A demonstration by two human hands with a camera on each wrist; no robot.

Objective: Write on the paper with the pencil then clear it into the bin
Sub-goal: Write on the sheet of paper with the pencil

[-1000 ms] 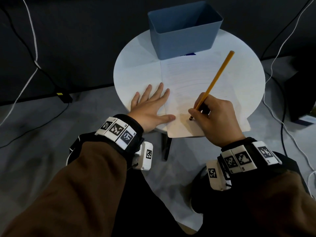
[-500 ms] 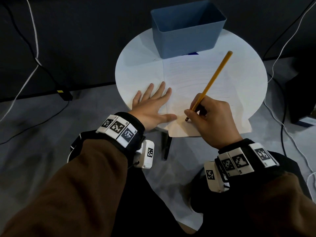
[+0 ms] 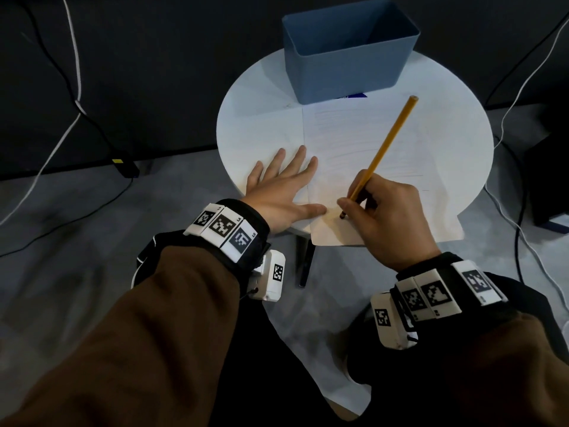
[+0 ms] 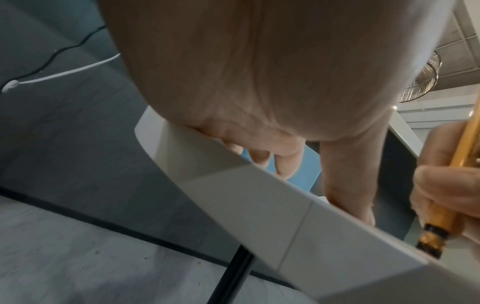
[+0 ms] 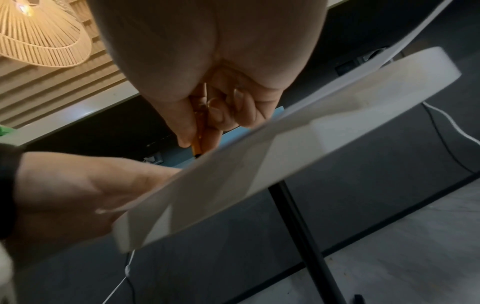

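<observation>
A white sheet of paper (image 3: 366, 143) lies on the round white table (image 3: 255, 124), its near edge hanging over the table's front. My right hand (image 3: 381, 214) pinches a yellow pencil (image 3: 391, 140) low on its shaft, with the tip on the paper near its lower left corner. The wrist views also show the pencil (image 5: 198, 133) (image 4: 441, 207) between thumb and fingers. My left hand (image 3: 286, 192) lies flat with fingers spread, pressing on the table and the paper's left edge. A blue bin (image 3: 348, 53) stands at the back of the table, beyond the paper.
Black and white cables (image 3: 70, 87) run over the grey floor to the left and right of the table. A dark table leg (image 3: 304, 263) stands below the near edge. A dark object (image 3: 551, 180) sits on the floor at far right.
The right hand and pencil tip have slid a little leftward across the paper, toward the left thumb. The left hand has stayed flat in place.
</observation>
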